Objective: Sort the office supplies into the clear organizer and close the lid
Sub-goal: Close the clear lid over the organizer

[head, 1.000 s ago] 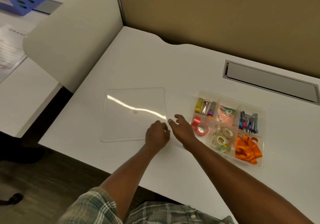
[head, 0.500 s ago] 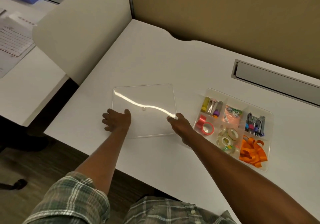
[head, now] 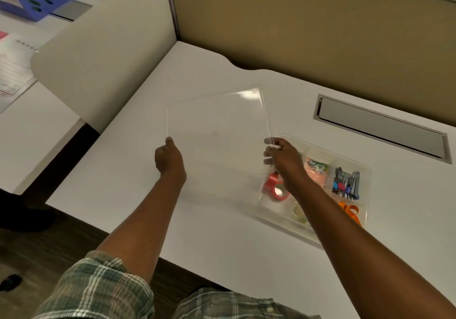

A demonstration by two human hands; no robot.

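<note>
While plaid sleeves (head: 98, 286) fill the bottom edge, the left hand (head: 170, 157) and right hand (head: 283, 157) each pinch a side edge of the clear lid (head: 217, 126), held tilted above the white desk (head: 123, 183) at centre frame. Lower right sits the uncovered organizer (head: 269, 207) (tape rolls, clips, orange ribbon inside); a tan partition (head: 320, 35) stands behind.

A clear, glossy plastic lid (head: 217, 131) is seen above a smooth, matt white tabletop (head: 148, 170); the sleeve (head: 98, 289) is plaid cloth.
</note>
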